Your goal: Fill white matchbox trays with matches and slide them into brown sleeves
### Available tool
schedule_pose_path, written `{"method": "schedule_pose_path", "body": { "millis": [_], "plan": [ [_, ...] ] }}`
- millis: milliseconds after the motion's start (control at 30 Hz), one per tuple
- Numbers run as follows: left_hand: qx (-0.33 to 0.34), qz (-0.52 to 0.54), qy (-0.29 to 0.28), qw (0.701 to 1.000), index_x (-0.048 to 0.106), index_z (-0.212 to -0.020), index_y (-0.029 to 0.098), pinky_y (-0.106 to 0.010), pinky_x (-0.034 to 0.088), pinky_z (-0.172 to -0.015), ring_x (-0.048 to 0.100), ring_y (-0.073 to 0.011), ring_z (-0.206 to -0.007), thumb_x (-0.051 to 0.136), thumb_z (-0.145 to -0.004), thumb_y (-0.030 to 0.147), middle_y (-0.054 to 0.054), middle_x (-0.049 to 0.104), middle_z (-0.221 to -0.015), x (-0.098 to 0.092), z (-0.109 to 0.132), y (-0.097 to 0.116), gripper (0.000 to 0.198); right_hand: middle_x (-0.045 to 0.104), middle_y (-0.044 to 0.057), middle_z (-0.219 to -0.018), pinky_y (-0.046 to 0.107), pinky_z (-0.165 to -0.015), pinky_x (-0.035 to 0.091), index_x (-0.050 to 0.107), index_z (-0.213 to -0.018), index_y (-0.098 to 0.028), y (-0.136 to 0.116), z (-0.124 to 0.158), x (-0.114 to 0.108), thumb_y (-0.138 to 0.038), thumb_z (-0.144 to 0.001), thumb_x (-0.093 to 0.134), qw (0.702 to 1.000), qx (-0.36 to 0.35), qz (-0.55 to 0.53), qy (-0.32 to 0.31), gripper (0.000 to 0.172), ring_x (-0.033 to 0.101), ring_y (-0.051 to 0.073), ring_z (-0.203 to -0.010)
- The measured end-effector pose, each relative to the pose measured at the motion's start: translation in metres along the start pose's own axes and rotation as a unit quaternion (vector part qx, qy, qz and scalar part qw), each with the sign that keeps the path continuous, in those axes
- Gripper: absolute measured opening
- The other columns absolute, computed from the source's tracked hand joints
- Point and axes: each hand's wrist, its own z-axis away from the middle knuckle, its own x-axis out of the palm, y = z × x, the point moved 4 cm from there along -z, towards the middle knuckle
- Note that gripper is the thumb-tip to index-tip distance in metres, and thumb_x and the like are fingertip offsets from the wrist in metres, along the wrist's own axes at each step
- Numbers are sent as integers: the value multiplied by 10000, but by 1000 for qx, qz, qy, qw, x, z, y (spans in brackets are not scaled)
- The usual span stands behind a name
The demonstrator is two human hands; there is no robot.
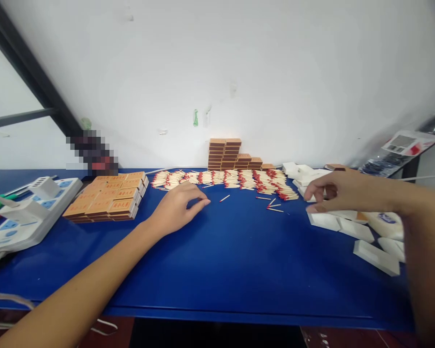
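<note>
My left hand (181, 209) rests on the blue table (235, 270), thumb and forefinger curled together at the tips with nothing visible between them. Just beyond it lies a long row of red-headed matches (232, 179). A single loose match (224, 198) is to the right of its fingertips. Over at the right, my right hand (335, 191) reaches over white matchbox trays (324, 220), fingers bent and thumb apart from them. Its thumb is close to the nearest tray's end; whether they touch I cannot tell.
Stacked matchboxes (104, 195) stand at left, and a stepped stack of matchboxes (224, 154) is against the wall. A white power strip (32, 212) with plugs lies far left. A plastic bottle (402, 145) leans at back right. Several stray matches (274, 206) lie before the row.
</note>
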Motion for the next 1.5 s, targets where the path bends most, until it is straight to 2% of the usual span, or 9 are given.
{"method": "schedule_pose_path", "body": {
  "millis": [100,300,500,667,767,867,1000,1133,1500],
  "plan": [
    [8,12,-12,1000,797,-1007,211,-402,566,-868,714,-237,-937,681,-1070,309,-65,792,-960,7,-1,3,165,769,146,-816,386,-517,420,851,-986,-232,19,8,16,-645,-734,940,986,82,11,-146,492,693,244,-611],
    [7,20,-36,999,798,-991,206,-403,562,-848,715,-241,-927,682,-1060,281,-59,808,-940,12,2,1,154,764,144,-770,406,-571,466,800,-777,-217,16,3,27,-304,-641,981,973,153,70,-157,242,687,265,-647],
    [-21,70,-33,997,792,-1038,223,-404,573,-868,723,-223,-922,758,-1016,359,-36,794,-931,12,2,11,142,722,29,-759,345,-560,428,805,-978,-278,-77,0,45,-536,-875,820,991,-25,29,-129,278,622,193,-609],
    [-15,92,-88,992,757,-1309,229,-455,599,-946,696,-281,-1084,895,-889,535,-82,772,-1114,27,1,28,537,739,-5,-836,309,-613,455,786,-1165,-298,-146,-4,77,-497,-904,798,986,-126,-59,-87,329,667,189,-713],
    [1,85,-91,992,738,-1359,225,-524,567,-1071,657,-323,-1218,913,-859,576,-118,742,-1247,37,-2,35,636,713,-5,-782,316,-592,442,773,-1197,-288,-127,-11,69,-636,-913,779,990,-100,-82,-59,449,628,185,-652],
    [12,73,-86,994,765,-1274,223,-546,541,-1115,640,-331,-1247,915,-861,562,-120,729,-1267,45,-5,36,555,691,24,-726,325,-551,402,785,-970,-263,-84,-19,48,-655,-911,764,998,-51,-21,-28,397,600,193,-607],
    [17,65,-97,993,777,-1160,213,-516,554,-1070,651,-305,-1181,889,-903,458,-103,733,-1204,51,-6,35,372,708,36,-722,318,-518,388,810,-885,-259,-49,-26,42,-680,-817,842,996,-17,20,-82,428,606,190,-569],
    [8,78,-97,992,784,-1089,231,-491,555,-1058,659,-285,-1158,842,-948,394,-90,735,-1181,49,-6,33,223,693,29,-696,303,-521,373,806,-835,-261,-53,-28,52,-711,-881,757,992,-16,-12,-121,455,582,172,-565],
    [22,7,-56,998,788,-1094,206,-506,519,-977,664,-322,-1146,859,-902,641,-104,740,-1148,55,-7,44,481,707,23,-776,327,-602,416,728,-914,-274,-107,-16,70,-538,-1041,574,990,-100,-30,-94,330,590,192,-660]
  ]
}}
